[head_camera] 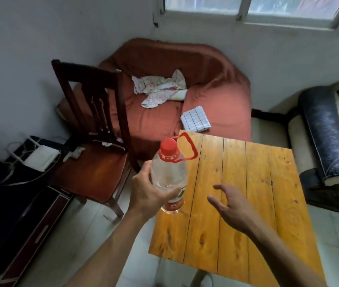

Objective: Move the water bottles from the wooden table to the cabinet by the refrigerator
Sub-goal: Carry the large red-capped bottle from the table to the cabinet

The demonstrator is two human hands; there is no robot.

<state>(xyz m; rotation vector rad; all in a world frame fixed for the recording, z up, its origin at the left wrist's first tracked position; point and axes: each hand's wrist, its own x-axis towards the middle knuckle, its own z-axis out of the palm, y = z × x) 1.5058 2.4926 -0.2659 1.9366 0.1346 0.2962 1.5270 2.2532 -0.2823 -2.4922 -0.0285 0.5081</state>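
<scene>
Bottle: I log one large clear plastic water bottle [169, 172] with a red screw cap [168, 146], a red loop carry handle [187, 146] and a red label band near its base. It leans slightly to the left at the left edge of the table; I cannot tell whether its base touches the boards or hangs just above them.
Left hand: my left hand [150, 190] grips the bottle around its middle, thumb on the near side, fingers curled round the far side.
Right hand: my right hand [229, 200] hovers above the table just right of the bottle, fingers spread apart and bent, holding nothing and not touching the bottle.
Table: I note a square yellow-orange plank wooden table [253, 195], its knots and seams plain to see.
Chair: a dark red-brown wooden chair [94, 146] stands left of the table, with crumpled white scraps on its seat.
Sofa: a couch under a rust-orange cover [205, 83] sits behind the table, carrying a crumpled floral cloth [160, 89] and a folded white checked cloth [195, 119].
Armchair: a black and cream padded armchair [328, 133] stands to the right.
Router: a white box with cables [42, 156] lies on a dark low unit at left.
Window: a white-framed window [268, 9] is above.
</scene>
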